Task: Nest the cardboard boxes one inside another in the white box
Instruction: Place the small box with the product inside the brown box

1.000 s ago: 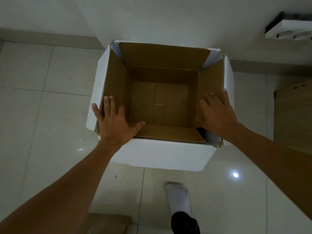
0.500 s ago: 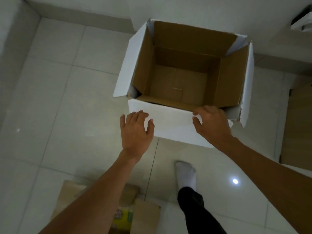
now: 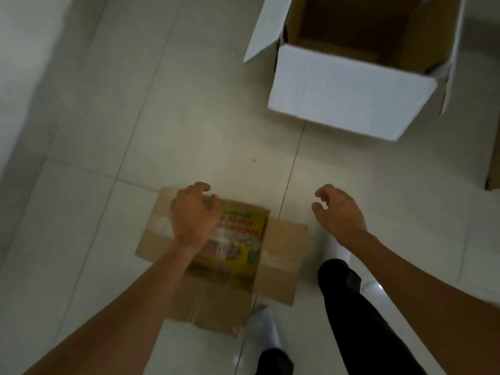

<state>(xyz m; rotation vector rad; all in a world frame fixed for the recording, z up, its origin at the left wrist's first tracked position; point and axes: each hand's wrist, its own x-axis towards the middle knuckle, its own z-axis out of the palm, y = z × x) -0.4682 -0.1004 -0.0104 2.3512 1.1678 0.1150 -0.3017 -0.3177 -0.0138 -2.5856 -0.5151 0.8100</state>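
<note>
My left fingers [image 3: 205,189] curl over the far edge of the flattened cardboard box [image 3: 230,255] on the floor near my feet, while the right hand [image 3: 339,211] hangs half-open and empty just beside it. I want both hands on opposite edges before lifting, because the white box [image 3: 349,85] stands open, well apart.
</note>
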